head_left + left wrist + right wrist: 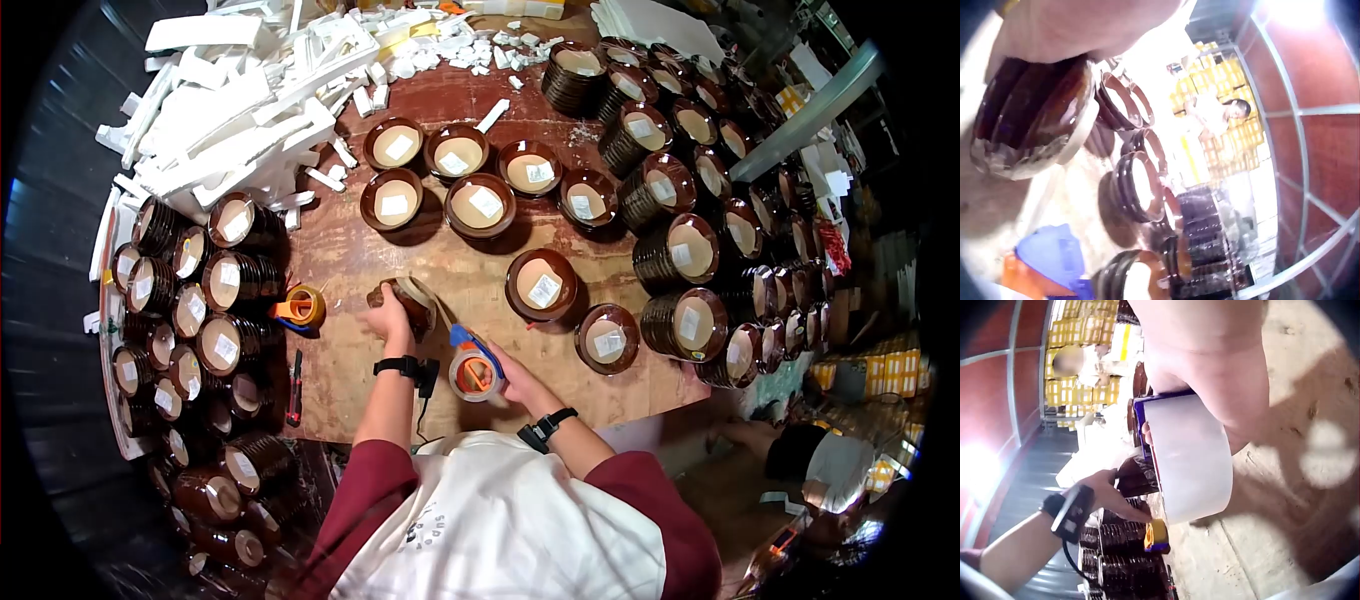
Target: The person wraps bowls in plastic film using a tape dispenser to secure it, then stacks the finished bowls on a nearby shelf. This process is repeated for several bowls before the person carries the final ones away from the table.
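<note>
My left hand (388, 318) grips a short stack of brown glazed bowls (417, 312), tipped onto its side over the wooden table. Clear tape wraps the lower side of these bowls (1035, 119) in the left wrist view. In my right hand (513, 378) is a blue and orange tape dispenser (465, 340). Its wide roll of clear tape (1188, 456) fills the middle of the right wrist view. The dispenser's front end points at the stack, with a pale strip between them. My right fingers are partly hidden behind the roll.
Labelled bowls (483, 203) stand ahead; taller stacks (677, 250) crowd the right and more stacks (228, 285) the left. Left of my hand lie a yellow tape dispenser (305, 308) and a red-black utility knife (295, 388). White foam scraps (230, 110) are heaped at the back left.
</note>
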`<action>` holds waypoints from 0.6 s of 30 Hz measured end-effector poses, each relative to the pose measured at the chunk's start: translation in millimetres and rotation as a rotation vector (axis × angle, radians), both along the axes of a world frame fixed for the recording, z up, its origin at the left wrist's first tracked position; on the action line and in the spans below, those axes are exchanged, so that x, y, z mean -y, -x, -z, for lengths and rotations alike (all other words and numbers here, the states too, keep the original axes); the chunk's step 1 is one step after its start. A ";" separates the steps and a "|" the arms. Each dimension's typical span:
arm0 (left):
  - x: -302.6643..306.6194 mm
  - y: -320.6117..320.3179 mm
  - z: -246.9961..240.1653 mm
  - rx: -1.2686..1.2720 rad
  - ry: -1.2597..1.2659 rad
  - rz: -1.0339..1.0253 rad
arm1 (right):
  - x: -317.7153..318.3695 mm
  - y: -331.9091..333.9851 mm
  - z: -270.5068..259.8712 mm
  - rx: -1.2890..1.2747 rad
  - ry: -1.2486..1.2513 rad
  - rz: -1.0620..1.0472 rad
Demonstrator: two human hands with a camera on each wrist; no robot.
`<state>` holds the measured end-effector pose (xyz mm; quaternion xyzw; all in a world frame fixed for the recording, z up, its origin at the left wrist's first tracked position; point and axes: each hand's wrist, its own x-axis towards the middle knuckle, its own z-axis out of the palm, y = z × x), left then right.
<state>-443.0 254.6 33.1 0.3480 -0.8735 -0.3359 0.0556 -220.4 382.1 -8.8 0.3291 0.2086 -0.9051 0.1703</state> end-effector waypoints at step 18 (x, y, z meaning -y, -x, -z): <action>42.2 52.5 -25.8 0.171 0.142 1.758 | -13.4 -16.2 20.3 0.084 -0.073 0.053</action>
